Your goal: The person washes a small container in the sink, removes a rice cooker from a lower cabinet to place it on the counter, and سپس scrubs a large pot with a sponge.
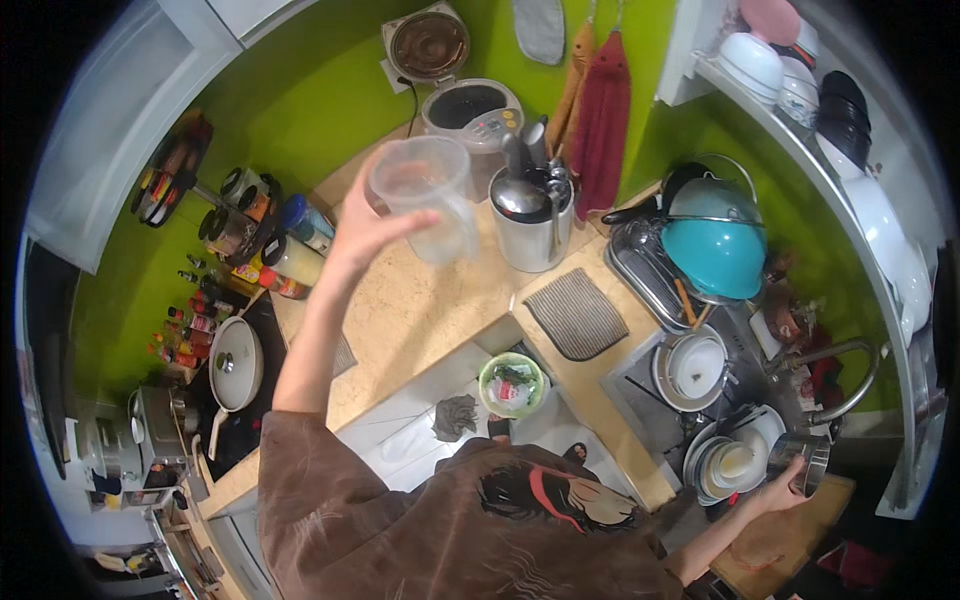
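My left hand [371,225] grips a clear plastic jug [439,191] from its left side, with the thumb across its front. The jug is over the counter [420,300], left of a white utensil holder [531,236] full of ladles and spoons. Behind it, a rice cooker [472,109] stands with its lid raised. On the far right, my right hand [784,487] is closed around a round stainless steel container [806,457], beside stacked dishes [727,461] in the sink. Whether either vessel contains anything is hard to tell.
A curved tap [855,375] arches over the sink's right side. A teal bowl [712,255] tops the drying tray [652,270], near a striped mat [577,313]. On the left, a lidded pan [236,364] sits on the black hob. A green-rimmed bin [512,385] stands below.
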A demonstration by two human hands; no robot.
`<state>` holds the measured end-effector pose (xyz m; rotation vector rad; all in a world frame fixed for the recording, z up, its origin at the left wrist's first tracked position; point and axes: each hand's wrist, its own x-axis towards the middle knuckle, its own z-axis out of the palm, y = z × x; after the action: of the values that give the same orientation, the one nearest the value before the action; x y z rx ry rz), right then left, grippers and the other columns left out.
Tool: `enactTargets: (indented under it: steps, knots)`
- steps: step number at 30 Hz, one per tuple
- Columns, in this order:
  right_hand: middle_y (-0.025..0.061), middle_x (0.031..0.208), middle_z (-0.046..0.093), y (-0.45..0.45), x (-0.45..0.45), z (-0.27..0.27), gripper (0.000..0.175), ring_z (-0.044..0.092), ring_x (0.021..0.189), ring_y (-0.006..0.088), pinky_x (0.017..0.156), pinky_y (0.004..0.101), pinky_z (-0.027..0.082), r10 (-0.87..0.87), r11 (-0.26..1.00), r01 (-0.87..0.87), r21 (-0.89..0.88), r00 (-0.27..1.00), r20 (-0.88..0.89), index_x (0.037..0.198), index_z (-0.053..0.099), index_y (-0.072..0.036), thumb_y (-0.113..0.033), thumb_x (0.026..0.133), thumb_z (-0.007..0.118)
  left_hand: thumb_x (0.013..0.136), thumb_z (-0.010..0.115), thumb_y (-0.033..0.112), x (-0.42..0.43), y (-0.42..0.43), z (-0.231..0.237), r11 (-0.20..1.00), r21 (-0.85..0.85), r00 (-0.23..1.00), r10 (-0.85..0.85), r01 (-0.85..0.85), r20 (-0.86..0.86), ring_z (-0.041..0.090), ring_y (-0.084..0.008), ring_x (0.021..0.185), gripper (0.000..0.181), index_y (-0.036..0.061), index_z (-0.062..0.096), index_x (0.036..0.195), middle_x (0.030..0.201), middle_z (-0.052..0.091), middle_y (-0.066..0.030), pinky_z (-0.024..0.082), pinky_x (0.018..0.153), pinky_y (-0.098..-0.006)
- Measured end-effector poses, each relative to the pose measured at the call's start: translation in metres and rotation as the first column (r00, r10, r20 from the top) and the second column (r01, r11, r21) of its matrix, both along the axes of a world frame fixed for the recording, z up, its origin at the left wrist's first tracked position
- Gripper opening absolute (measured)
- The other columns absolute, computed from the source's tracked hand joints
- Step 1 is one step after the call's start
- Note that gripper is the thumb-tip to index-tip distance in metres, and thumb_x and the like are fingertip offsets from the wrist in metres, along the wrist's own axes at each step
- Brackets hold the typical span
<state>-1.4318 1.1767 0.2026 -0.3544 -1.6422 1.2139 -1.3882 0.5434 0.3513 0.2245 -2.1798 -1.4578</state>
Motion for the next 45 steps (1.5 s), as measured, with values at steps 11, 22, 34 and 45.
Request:
enactTargets:
  steps: [11, 22, 34, 45]
  knots:
    - [0.0187, 0.119, 0.055, -0.041, 0.046, 0.000, 0.066, 0.059, 0.099, 0.0239, 0.087, 0.0337, 0.050, -0.254, 0.949, 0.199, 0.244, 0.941, 0.223, 0.127, 0.042, 0.004, -0.015, 0.075, 0.077, 0.058, 0.084, 0.020, -0.138, -0.221, -0.051, 0.984, -0.173, 0.978, 0.080, -0.046, 0.195, 0.057, -0.0236, 0.104, 0.084, 0.0022, 0.036, 0.124, 0.116, 0.056, -0.0162, 0.049, 0.087, -0.0343]
    - [0.0193, 0.120, 0.055, -0.076, 0.088, 0.004, 0.066, 0.058, 0.101, 0.0232, 0.089, 0.0351, 0.047, -0.384, 0.884, 0.282, 0.373, 0.894, 0.232, 0.128, 0.042, 0.007, -0.016, 0.076, 0.076, 0.050, 0.081, 0.041, -0.247, -0.246, -0.036, 0.478, -0.847, 0.857, 0.312, 0.233, 0.411, 0.059, -0.0329, 0.099, 0.094, 0.0122, 0.042, 0.130, 0.106, 0.063, -0.0166, 0.048, 0.086, -0.0373]
    - [0.0212, 0.133, 0.045, -0.083, 0.103, -0.010, 0.078, 0.043, 0.122, 0.0272, 0.106, 0.0378, 0.030, -0.435, 0.828, 0.268, 0.492, 0.861, 0.264, 0.135, 0.034, 0.006, -0.021, 0.075, 0.077, 0.065, 0.071, 0.016, -0.274, -0.184, -0.025, -0.574, -0.818, 0.997, 0.075, 0.034, -0.012, 0.042, -0.0266, 0.117, 0.069, 0.0229, 0.049, 0.129, 0.120, 0.051, -0.0092, 0.034, 0.099, -0.0427]
    - [0.0163, 0.134, 0.043, -0.086, 0.073, 0.040, 0.087, 0.042, 0.123, 0.0281, 0.105, 0.0396, 0.031, -0.169, 0.953, 0.108, 0.282, 0.964, 0.203, 0.134, 0.038, -0.001, -0.008, 0.058, 0.081, 0.063, 0.075, 0.015, -0.235, -0.030, 0.127, -0.030, -0.833, 0.812, -0.244, -0.552, -0.530, 0.045, -0.0276, 0.116, 0.081, 0.0276, 0.042, 0.136, 0.127, 0.048, -0.0041, 0.037, 0.098, -0.0403]
